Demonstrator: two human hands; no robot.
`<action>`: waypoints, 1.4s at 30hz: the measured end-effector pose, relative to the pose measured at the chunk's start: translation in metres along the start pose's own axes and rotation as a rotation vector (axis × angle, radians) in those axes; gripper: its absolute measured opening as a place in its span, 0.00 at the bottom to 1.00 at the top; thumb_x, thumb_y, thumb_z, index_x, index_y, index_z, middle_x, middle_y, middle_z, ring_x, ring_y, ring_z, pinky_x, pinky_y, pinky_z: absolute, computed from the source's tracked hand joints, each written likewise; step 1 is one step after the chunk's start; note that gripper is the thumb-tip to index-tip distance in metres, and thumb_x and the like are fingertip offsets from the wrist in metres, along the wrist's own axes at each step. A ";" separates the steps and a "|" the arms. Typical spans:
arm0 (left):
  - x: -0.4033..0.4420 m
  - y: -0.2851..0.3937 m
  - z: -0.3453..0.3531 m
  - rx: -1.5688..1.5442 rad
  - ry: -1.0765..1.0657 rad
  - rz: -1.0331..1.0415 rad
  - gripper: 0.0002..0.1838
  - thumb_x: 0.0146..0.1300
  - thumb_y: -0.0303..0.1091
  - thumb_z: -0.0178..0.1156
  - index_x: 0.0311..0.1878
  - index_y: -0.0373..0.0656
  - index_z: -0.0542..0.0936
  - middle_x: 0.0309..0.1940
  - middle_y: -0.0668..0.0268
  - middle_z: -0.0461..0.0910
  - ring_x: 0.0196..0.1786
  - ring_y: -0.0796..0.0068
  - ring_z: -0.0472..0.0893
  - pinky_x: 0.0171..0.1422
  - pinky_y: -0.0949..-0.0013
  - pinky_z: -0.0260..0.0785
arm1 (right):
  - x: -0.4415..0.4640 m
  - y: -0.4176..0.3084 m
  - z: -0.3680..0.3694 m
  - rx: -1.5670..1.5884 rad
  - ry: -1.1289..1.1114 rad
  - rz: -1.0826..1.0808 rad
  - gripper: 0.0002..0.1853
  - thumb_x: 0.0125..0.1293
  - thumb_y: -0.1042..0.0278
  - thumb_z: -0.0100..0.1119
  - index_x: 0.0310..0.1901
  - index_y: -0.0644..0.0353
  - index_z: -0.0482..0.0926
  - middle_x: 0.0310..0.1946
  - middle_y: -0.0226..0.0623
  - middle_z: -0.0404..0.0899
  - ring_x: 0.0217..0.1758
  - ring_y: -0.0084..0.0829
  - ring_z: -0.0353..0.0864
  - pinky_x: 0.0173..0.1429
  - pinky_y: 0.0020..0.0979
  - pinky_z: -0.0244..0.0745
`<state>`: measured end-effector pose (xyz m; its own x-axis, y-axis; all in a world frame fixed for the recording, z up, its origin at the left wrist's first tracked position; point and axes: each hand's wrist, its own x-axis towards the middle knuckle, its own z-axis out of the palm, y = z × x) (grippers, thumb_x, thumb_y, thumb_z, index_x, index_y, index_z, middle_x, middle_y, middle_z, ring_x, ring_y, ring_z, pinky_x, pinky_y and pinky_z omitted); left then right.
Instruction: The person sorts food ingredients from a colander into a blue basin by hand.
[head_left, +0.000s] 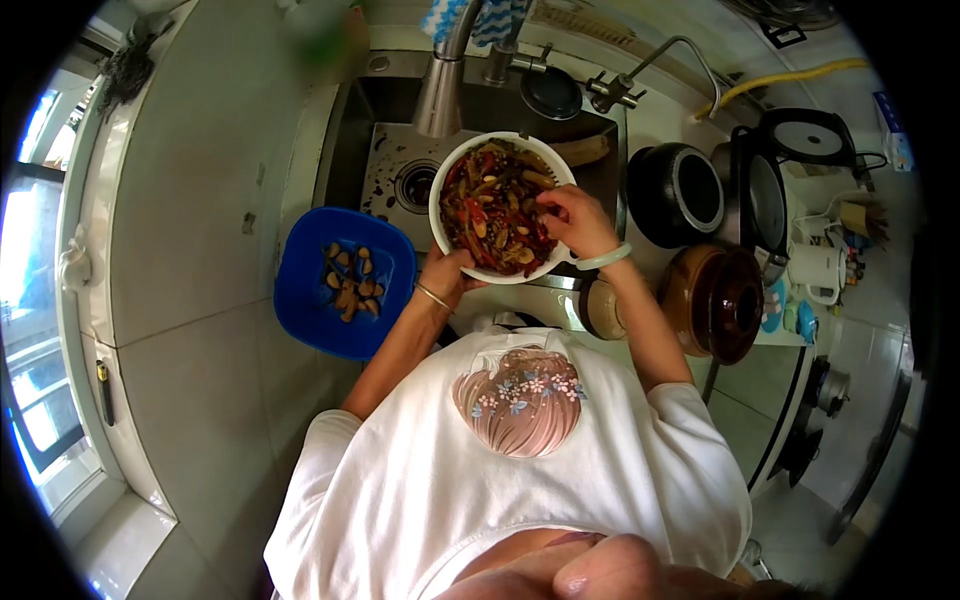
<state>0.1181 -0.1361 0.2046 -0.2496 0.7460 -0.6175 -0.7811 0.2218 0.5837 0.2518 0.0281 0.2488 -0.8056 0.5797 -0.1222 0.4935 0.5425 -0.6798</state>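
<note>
A white bowl (pixel 438 222) full of dark red chilli peppers and pale pieces (pixel 487 205) is held up over the front of the sink. My left hand (pixel 448 275) grips its near left rim, thumb on top and the other fingers hidden underneath. Over the bowl's right side, my right hand (pixel 578 222) has its fingertips pinched together at the food; what is between them, if anything, is too small to make out. Left of the bowl sits a blue basin (pixel 300 295) with several small tan pieces (pixel 352 280) in it.
The steel sink (pixel 345 150) has a pull-down faucet (pixel 441 95) above the bowl and a drain (pixel 414 187). A long pale root-like piece (pixel 580 151) lies inside at right. Beside it stand a dark pot (pixel 676 195), a brown lidded jar (pixel 705 303) and a smaller jar (pixel 600 308).
</note>
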 end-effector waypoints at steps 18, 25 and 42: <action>0.000 0.002 -0.001 0.013 0.028 -0.014 0.34 0.38 0.20 0.43 0.56 0.41 0.56 0.46 0.56 0.69 0.41 0.61 0.76 0.32 0.65 0.77 | 0.010 -0.013 0.001 -0.251 -0.017 -0.088 0.12 0.48 0.72 0.56 0.38 0.58 0.74 0.38 0.36 0.68 0.34 0.39 0.73 0.38 0.33 0.69; 0.002 0.005 -0.002 0.050 0.033 -0.020 0.34 0.38 0.20 0.42 0.57 0.40 0.54 0.47 0.53 0.68 0.42 0.60 0.76 0.32 0.65 0.77 | 0.008 0.019 -0.005 -0.116 0.167 -0.036 0.25 0.51 0.64 0.58 0.52 0.55 0.66 0.40 0.41 0.67 0.37 0.36 0.73 0.38 0.32 0.69; 0.021 -0.006 -0.007 0.130 0.093 0.022 0.33 0.42 0.19 0.43 0.58 0.42 0.56 0.45 0.52 0.69 0.39 0.59 0.77 0.27 0.63 0.77 | 0.020 0.101 0.051 0.453 -0.030 0.692 0.39 0.56 0.35 0.38 0.53 0.68 0.64 0.52 0.50 0.65 0.53 0.39 0.66 0.53 0.33 0.59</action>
<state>0.1131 -0.1262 0.1843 -0.3228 0.6914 -0.6464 -0.6959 0.2895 0.6572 0.2685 0.0638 0.1410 -0.3800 0.6729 -0.6347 0.7063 -0.2320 -0.6689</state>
